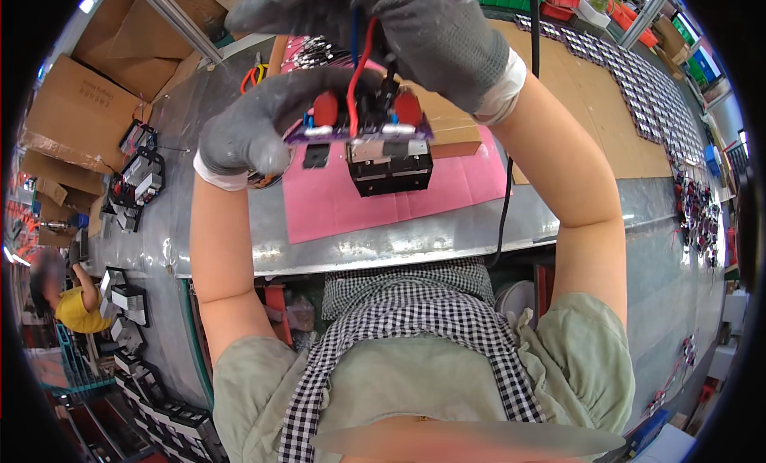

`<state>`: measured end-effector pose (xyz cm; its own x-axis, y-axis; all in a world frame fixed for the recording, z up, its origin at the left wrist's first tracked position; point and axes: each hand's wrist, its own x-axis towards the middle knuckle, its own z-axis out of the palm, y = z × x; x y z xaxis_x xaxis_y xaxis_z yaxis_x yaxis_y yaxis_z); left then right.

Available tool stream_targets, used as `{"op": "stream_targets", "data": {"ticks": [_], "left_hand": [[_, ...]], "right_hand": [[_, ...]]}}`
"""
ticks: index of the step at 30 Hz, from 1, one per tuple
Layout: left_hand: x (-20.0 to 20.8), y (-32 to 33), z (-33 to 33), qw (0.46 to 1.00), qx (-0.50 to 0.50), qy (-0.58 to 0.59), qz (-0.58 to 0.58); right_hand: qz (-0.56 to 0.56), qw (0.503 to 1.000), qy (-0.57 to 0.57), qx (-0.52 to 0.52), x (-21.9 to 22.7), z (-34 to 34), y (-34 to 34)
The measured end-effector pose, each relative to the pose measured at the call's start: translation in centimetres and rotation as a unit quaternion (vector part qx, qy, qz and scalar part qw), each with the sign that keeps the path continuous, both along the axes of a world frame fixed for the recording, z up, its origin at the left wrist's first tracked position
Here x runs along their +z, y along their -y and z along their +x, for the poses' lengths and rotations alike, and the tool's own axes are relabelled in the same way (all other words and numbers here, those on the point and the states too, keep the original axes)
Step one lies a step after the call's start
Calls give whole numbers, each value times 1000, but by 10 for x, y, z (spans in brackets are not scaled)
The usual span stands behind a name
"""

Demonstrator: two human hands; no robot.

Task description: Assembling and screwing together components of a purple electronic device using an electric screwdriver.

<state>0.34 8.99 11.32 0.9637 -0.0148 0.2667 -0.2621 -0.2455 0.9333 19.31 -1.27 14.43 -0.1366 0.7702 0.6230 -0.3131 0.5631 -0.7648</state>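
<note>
My left hand [249, 132], in a grey glove, is closed on the left edge of a circuit board [364, 133]. The board is purple-edged and carries two red disc parts and dark components. A red wire [357, 76] and a blue wire rise from it toward my right hand [435, 44]. That hand is gloved too, its fingers bent above the board; what they hold is hidden. A blurred grey gloved shape [279, 10] at the top edge joins or overlaps it; I cannot tell which. Just below the board, a black metal case [389, 176] rests on a pink mat [319, 212].
Pliers or cutters [255, 74] with red and yellow handles lie beyond my left hand. A black cable [505, 208] hangs down right of the mat. Cardboard [590, 136] and rows of small modules [630, 80] cover the right side. At far left a person [76, 303] works near black units.
</note>
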Motion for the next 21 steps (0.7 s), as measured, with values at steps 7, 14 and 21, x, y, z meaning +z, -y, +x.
{"op": "stream_targets", "data": {"ticks": [7,14,21], "left_hand": [[-8,15,22,938,-184,68,-286],[-10,40,24,960,60,-48,-271],[-23,44,36,957,176,-79,215]], "right_hand": [[104,988,96,66,27,9,31],[222,917,262,-204,27,27,26],[405,699,463,-364,19,26,-1]]}}
